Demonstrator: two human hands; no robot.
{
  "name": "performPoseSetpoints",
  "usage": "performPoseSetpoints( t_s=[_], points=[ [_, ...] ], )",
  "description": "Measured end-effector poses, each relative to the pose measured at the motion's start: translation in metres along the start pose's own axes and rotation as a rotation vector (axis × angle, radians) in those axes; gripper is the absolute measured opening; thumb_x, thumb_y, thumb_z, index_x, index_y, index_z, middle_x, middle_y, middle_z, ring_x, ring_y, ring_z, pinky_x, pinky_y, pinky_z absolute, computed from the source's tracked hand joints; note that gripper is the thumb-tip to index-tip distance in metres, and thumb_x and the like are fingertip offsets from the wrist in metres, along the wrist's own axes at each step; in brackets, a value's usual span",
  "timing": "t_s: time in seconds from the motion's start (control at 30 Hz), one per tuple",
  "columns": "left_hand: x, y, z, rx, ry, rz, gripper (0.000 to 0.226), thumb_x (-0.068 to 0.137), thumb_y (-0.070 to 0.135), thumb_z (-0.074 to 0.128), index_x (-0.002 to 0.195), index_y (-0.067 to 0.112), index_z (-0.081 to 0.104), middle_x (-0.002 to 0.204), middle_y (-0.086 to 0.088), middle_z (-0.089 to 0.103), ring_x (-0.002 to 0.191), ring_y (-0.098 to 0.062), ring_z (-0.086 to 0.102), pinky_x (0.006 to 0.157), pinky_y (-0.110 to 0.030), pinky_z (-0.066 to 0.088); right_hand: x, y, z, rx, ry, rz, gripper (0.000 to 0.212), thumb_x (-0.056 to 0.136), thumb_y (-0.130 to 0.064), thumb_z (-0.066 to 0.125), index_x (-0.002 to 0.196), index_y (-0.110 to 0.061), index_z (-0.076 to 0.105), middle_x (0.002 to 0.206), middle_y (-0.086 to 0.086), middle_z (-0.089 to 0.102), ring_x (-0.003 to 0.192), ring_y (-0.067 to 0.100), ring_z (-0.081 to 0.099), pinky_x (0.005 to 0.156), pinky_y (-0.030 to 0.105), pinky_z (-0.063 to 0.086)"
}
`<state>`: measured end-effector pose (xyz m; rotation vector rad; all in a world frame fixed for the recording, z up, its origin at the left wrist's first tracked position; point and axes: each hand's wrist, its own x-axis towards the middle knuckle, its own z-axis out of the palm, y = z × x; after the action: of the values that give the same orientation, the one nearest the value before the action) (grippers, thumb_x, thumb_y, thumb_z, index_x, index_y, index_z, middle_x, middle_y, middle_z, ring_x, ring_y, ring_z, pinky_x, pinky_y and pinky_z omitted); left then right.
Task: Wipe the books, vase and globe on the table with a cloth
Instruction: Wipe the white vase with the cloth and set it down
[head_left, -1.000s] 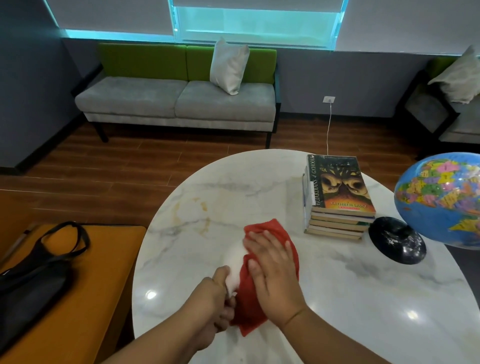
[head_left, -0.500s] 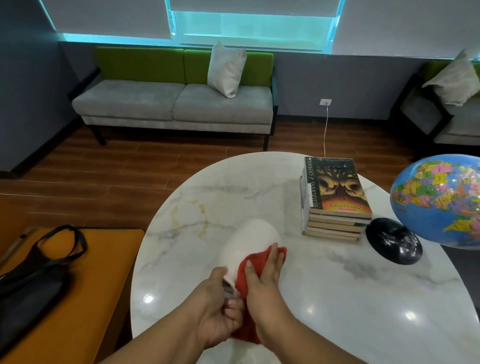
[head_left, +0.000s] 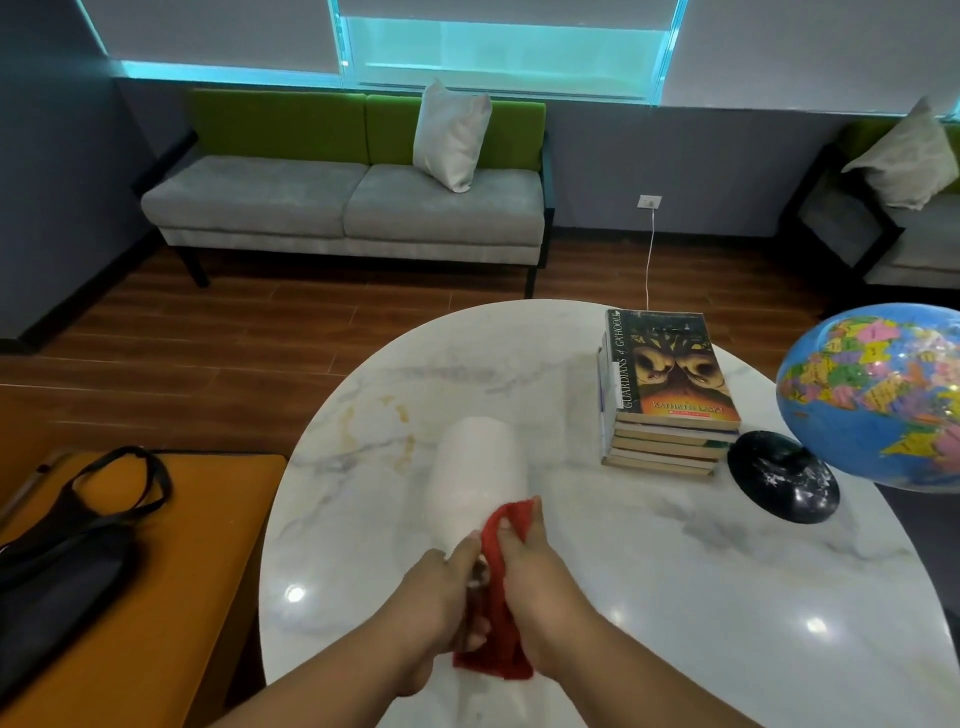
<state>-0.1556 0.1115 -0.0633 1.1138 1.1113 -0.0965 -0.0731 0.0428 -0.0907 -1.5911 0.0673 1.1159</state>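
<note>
The left hand (head_left: 441, 587) has its fingers curled round the narrow near end of a white vase (head_left: 480, 467). Just beside it the right hand (head_left: 540, 577) grips a red cloth (head_left: 498, 654), fingers bent and pressing the fabric against the same end of the vase. The cloth hangs down between the two hands, and one corner pokes up past the right fingertips.

The vase is tipped over, its broad rounded end pointing away toward twelve o'clock above the white marble tabletop (head_left: 675, 597). Whether it touches the marble I cannot tell. Its mouth is hidden by the hands and cloth, so nothing can be said of what is inside.

At about two o'clock from the hands a stack of paperback books (head_left: 670, 384) lies flat near the far edge. Further round at three o'clock is the globe (head_left: 878, 395), its black round base (head_left: 782, 475) just beside the books.

At nine o'clock, off the marble, a black bag (head_left: 62, 561) lies on an orange tabletop (head_left: 182, 571). Across the wooden floor at twelve o'clock is a grey and green sofa (head_left: 353, 202) with a white pillow (head_left: 449, 137).
</note>
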Motion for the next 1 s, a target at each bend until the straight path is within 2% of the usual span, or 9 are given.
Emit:
performPoseSetpoints(
  t_s=[0.07, 0.17, 0.23, 0.33, 0.43, 0.6, 0.8, 0.9, 1.0],
  points=[
    [0.001, 0.003, 0.000, 0.024, -0.013, 0.004, 0.056, 0.091, 0.056, 0.048, 0.100, 0.002, 0.062, 0.068, -0.010, 0.057, 0.050, -0.020, 0.048, 0.055, -0.027, 0.049, -0.013, -0.002, 0.007, 0.074, -0.058, 0.095, 0.035, 0.097, -0.047, 0.044, 0.131, -0.041, 0.038, 0.094, 0.015, 0.068, 0.058, 0.028, 0.060, 0.055, 0.035, 0.050],
    [-0.007, 0.004, -0.003, 0.026, -0.081, -0.010, 0.048, 0.092, 0.050, 0.046, 0.065, 0.011, 0.055, 0.054, -0.003, 0.047, 0.045, -0.016, 0.040, 0.049, -0.025, 0.039, -0.022, -0.012, -0.002, 0.149, -0.167, 0.200, 0.029, 0.093, -0.039, 0.057, 0.117, -0.025, 0.048, 0.071, 0.018, 0.064, 0.047, 0.026, 0.050, 0.054, 0.037, 0.047],
    [-0.013, 0.004, -0.005, -0.044, -0.154, -0.023, 0.047, 0.094, 0.047, 0.045, 0.061, 0.015, 0.051, 0.055, -0.002, 0.042, 0.046, -0.015, 0.037, 0.048, -0.023, 0.035, -0.026, -0.019, -0.008, 0.171, -0.234, 0.244, 0.040, 0.087, -0.039, 0.068, 0.118, -0.026, 0.046, 0.071, 0.019, 0.064, 0.048, 0.027, 0.051, 0.054, 0.036, 0.048],
    [-0.018, 0.009, -0.011, -0.284, -0.277, -0.151, 0.042, 0.097, 0.046, 0.043, 0.087, 0.008, 0.056, 0.063, -0.006, 0.044, 0.046, -0.014, 0.040, 0.041, -0.020, 0.037, -0.023, -0.023, -0.008, 0.272, -0.216, 0.263, 0.058, 0.070, -0.040, 0.083, 0.119, -0.033, 0.051, 0.083, 0.020, 0.068, 0.047, 0.025, 0.052, 0.050, 0.034, 0.048],
    [-0.019, 0.018, -0.020, -0.528, -0.386, -0.284, 0.048, 0.091, 0.047, 0.048, 0.080, 0.001, 0.058, 0.065, -0.009, 0.045, 0.043, -0.013, 0.042, 0.034, -0.018, 0.038, -0.023, -0.026, -0.005, 0.347, -0.174, 0.234, 0.065, 0.064, -0.035, 0.085, 0.122, -0.031, 0.055, 0.085, 0.018, 0.071, 0.046, 0.025, 0.055, 0.047, 0.033, 0.052],
    [-0.015, 0.029, -0.033, -0.805, -0.448, -0.368, 0.044, 0.081, 0.041, 0.054, 0.079, -0.003, 0.059, 0.063, -0.007, 0.042, 0.037, -0.013, 0.042, 0.029, -0.015, 0.037, -0.021, -0.014, -0.007, 0.313, -0.114, 0.182, 0.072, 0.083, -0.016, 0.074, 0.144, -0.018, 0.035, 0.107, 0.020, 0.068, 0.077, 0.033, 0.071, 0.059, 0.045, 0.057],
    [-0.017, 0.026, -0.054, -0.977, -0.481, -0.421, 0.044, 0.080, 0.041, 0.052, 0.078, -0.003, 0.058, 0.057, -0.003, 0.044, 0.033, -0.010, 0.043, 0.030, -0.012, 0.034, -0.002, -0.010, -0.030, 0.080, 0.433, -0.244, 0.019, 0.092, -0.010, 0.060, 0.108, -0.019, 0.061, 0.102, 0.004, 0.067, 0.089, 0.018, 0.064, 0.084, 0.033, 0.053],
    [-0.015, 0.023, -0.057, -1.003, -0.504, -0.447, 0.046, 0.081, 0.043, 0.052, 0.078, -0.002, 0.058, 0.055, -0.001, 0.043, 0.032, -0.009, 0.043, 0.028, -0.014, 0.035, -0.022, -0.019, -0.012, -0.004, 0.271, -0.526, 0.032, 0.096, -0.009, 0.053, 0.116, -0.033, 0.058, 0.113, -0.014, 0.063, 0.107, 0.004, 0.057, 0.089, 0.016, 0.043],
    [-0.013, 0.024, -0.053, -0.971, -0.491, -0.457, 0.042, 0.081, 0.043, 0.052, 0.075, 0.001, 0.054, 0.054, -0.001, 0.042, 0.031, -0.009, 0.041, 0.027, -0.014, 0.035, -0.031, -0.012, 0.016, -0.351, -0.045, -0.677, 0.045, 0.100, -0.024, 0.045, 0.126, -0.061, 0.042, 0.143, -0.034, 0.033, 0.137, -0.012, 0.020, 0.109, 0.005, 0.006]
  ],
)
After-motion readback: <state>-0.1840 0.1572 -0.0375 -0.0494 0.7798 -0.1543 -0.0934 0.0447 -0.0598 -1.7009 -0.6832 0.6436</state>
